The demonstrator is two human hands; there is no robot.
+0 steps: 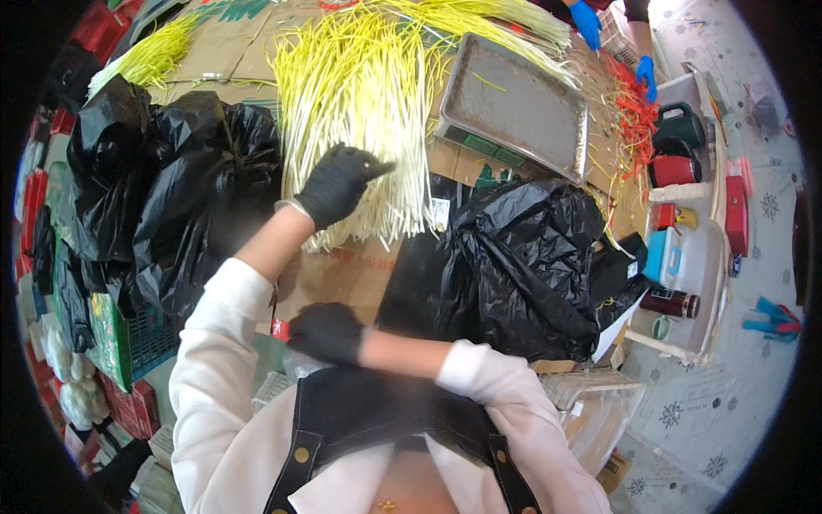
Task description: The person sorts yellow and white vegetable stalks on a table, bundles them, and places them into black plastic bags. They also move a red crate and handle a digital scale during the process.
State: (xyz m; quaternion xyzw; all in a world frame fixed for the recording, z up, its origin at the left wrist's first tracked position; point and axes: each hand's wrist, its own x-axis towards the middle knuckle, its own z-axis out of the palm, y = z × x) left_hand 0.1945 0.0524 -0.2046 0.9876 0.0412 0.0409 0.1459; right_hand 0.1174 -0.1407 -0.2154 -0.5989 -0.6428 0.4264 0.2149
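My left hand [337, 183], in a black glove, lies on the white stalk ends of a wide spread of yellow chives [359, 109], its index finger pointing right. Whether it grips any stalks cannot be told. Close to my apron and blurred, my right hand [324, 334], also black-gloved, reaches across to the left beside a small red thing [280, 329]; its fingers are hidden. A metal-topped weighing scale [520, 103] stands right of the chives with a loose stalk on its pan. Another chive bundle [151, 54] lies at the upper left.
Black plastic bags [186, 193] lie at left, and a crumpled black bag [533, 257] at right. Red ties [632, 115] lie near a co-worker's blue-gloved hands [647, 77]. A foam box [697, 283] holds a blue container and a dark red flask [671, 302]. Cardboard [334, 276] covers the table.
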